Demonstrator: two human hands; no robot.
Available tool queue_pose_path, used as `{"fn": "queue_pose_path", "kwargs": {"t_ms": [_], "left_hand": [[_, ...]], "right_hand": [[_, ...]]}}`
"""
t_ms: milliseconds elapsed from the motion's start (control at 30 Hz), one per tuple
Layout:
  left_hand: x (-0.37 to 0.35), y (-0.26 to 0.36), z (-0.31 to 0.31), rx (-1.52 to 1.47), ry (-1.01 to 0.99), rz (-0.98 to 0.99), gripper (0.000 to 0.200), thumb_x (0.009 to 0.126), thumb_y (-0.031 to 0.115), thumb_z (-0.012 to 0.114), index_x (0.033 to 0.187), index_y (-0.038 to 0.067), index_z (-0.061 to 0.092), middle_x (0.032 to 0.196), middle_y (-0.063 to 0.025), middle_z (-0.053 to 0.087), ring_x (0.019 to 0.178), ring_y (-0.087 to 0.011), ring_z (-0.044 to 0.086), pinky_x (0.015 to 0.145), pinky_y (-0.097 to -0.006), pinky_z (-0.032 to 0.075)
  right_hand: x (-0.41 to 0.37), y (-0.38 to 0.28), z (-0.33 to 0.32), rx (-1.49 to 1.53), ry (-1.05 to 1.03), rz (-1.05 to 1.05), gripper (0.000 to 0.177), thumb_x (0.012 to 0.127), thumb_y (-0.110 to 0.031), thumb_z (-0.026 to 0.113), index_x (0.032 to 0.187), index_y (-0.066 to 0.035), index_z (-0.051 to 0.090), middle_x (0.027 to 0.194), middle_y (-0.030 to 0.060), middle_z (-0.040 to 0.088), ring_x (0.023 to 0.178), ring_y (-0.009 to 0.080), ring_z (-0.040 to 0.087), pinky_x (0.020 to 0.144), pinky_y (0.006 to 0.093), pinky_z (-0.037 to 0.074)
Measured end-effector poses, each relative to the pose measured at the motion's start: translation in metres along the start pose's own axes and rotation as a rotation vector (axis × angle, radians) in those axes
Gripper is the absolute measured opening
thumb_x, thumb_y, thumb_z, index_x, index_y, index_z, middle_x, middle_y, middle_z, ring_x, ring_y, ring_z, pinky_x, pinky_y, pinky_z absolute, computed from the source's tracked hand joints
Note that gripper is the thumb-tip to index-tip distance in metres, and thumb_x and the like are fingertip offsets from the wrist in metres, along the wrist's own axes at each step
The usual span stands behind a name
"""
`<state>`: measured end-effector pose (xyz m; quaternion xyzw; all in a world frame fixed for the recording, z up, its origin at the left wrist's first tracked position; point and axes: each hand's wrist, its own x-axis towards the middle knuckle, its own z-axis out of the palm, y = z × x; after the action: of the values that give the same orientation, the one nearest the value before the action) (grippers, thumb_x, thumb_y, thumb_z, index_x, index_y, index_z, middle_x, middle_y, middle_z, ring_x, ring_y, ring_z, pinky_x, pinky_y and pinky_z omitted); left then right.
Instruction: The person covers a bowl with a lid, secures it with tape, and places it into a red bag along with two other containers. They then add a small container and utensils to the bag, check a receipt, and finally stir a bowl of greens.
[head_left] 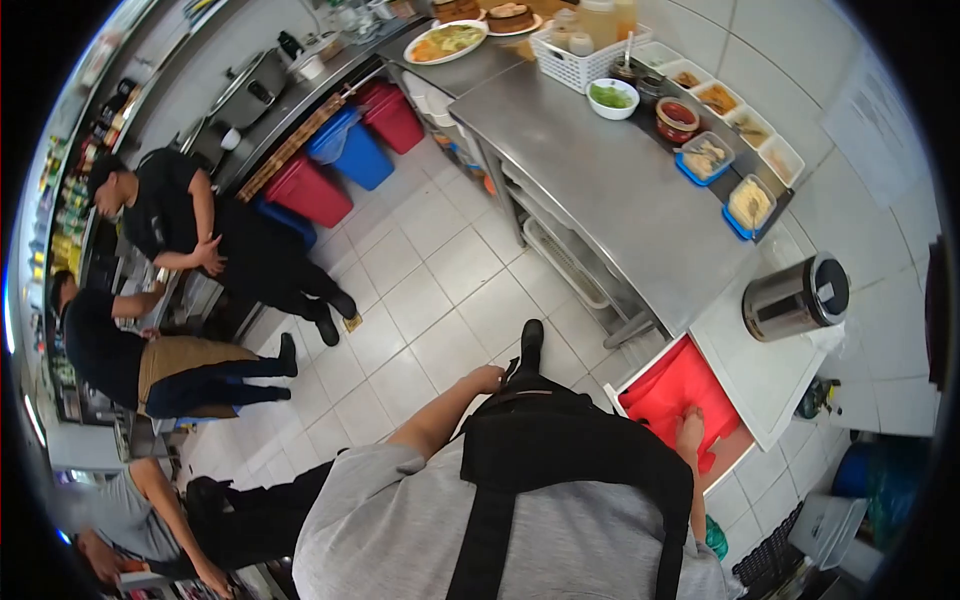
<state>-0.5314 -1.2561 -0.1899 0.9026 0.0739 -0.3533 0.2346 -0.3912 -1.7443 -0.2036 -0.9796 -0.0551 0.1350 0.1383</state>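
My right hand (690,428) reaches into an open white drawer (732,462) at the lower right, touching red plastic material (678,392) that lies inside. Its fingers point down into the red material, and whether they grip it is hard to tell. My left hand (487,379) hangs beside my dark apron (570,432), near my thigh, with its fingers curled; a small dark strap or object shows next to the fingertips. Above the drawer, a steel bin with a black lid (790,298) stands on a white top (735,355).
A steel counter (590,170) carries a bowl of greens (612,97), sauce pots and food tubs (750,203). Red and blue bins (352,150) line the far counter. Two people in dark clothes (165,205) stand at the left; another person in grey (150,510) is at the lower left.
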Motion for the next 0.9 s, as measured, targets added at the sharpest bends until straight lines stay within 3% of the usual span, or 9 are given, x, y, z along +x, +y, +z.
{"fn": "queue_pose_path", "kwargs": {"t_ms": [67,267,400,500,567,633,700,767,900], "left_hand": [[-0.01,-0.018,-0.002,-0.008,-0.051,-0.151,0.038,0.078,0.03,0.059,0.107,0.006,0.061,0.11,-0.0155,0.06,0.105,-0.0318,0.055,0.089,-0.0407,0.045],[-0.023,-0.043,0.016,-0.057,-0.025,-0.227,0.038,0.079,0.03,0.059,0.108,0.006,0.06,0.111,-0.0145,0.06,0.106,-0.031,0.055,0.09,-0.0399,0.045],[-0.021,-0.009,0.014,-0.144,-0.122,-0.182,0.041,0.077,0.033,0.06,0.108,0.006,0.061,0.108,-0.0161,0.061,0.103,-0.0322,0.057,0.088,-0.0397,0.045],[0.002,-0.007,0.027,-0.194,-0.093,0.031,0.036,0.078,0.028,0.059,0.107,0.007,0.062,0.099,-0.0173,0.064,0.093,-0.0336,0.061,0.081,-0.0402,0.048],[0.012,-0.012,0.025,-0.201,-0.067,0.099,0.033,0.079,0.024,0.057,0.107,0.006,0.061,0.096,-0.0185,0.064,0.092,-0.0336,0.062,0.08,-0.0392,0.049],[0.019,-0.018,0.02,-0.183,-0.055,0.115,0.033,0.079,0.023,0.057,0.106,0.005,0.061,0.094,-0.0198,0.064,0.091,-0.0335,0.062,0.079,-0.0387,0.05],[0.017,-0.015,0.005,-0.169,-0.035,0.056,0.034,0.078,0.023,0.057,0.106,0.005,0.06,0.091,-0.0199,0.064,0.089,-0.0336,0.062,0.077,-0.0388,0.05],[0.024,-0.027,0.0,-0.123,-0.04,0.084,0.035,0.078,0.025,0.057,0.106,0.004,0.06,0.091,-0.0193,0.065,0.089,-0.0334,0.062,0.076,-0.0388,0.05],[0.034,-0.018,-0.016,-0.075,-0.025,0.097,0.037,0.079,0.026,0.057,0.107,0.003,0.06,0.092,-0.0187,0.065,0.091,-0.0329,0.062,0.078,-0.0382,0.05]], "right_hand": [[0.002,0.002,-0.001,0.044,0.002,0.073,0.02,0.071,-0.006,0.067,0.087,-0.002,0.055,0.095,0.0164,0.057,0.09,0.0336,0.057,0.078,0.0422,0.048],[0.01,-0.001,-0.003,-0.018,0.02,0.046,0.011,0.074,-0.007,0.062,0.082,-0.001,0.057,0.085,0.0195,0.06,0.078,0.0372,0.06,0.069,0.046,0.048],[0.017,0.024,0.013,-0.07,0.001,0.019,0.013,0.073,-0.006,0.054,0.085,-0.003,0.058,0.087,0.0215,0.061,0.08,0.038,0.06,0.07,0.0477,0.048],[-0.002,0.016,-0.025,-0.138,-0.003,0.212,0.019,0.072,-0.006,0.054,0.09,-0.003,0.057,0.099,0.0188,0.059,0.091,0.0342,0.059,0.075,0.0445,0.05],[-0.015,0.032,-0.029,-0.2,0.089,0.288,0.021,0.071,-0.006,0.055,0.092,-0.003,0.057,0.097,0.0175,0.06,0.093,0.0337,0.059,0.077,0.0437,0.05],[-0.017,0.041,-0.037,-0.203,-0.208,0.444,0.024,0.071,-0.003,0.054,0.095,-0.003,0.058,0.101,0.0171,0.059,0.096,0.0331,0.058,0.078,0.0434,0.05],[-0.02,0.012,-0.064,-0.135,-0.04,0.399,0.024,0.071,-0.001,0.055,0.094,-0.003,0.058,0.106,0.0181,0.057,0.096,0.0339,0.057,0.077,0.0429,0.05],[-0.015,-0.034,-0.084,-0.038,0.283,0.225,0.024,0.072,0.0,0.054,0.096,-0.003,0.057,0.108,0.018,0.055,0.096,0.0354,0.056,0.078,0.0422,0.05],[0.014,-0.098,-0.056,0.29,0.178,-0.085,0.025,0.074,-0.002,0.053,0.099,-0.002,0.055,0.106,0.0153,0.056,0.097,0.0346,0.055,0.083,0.0444,0.046]]}}
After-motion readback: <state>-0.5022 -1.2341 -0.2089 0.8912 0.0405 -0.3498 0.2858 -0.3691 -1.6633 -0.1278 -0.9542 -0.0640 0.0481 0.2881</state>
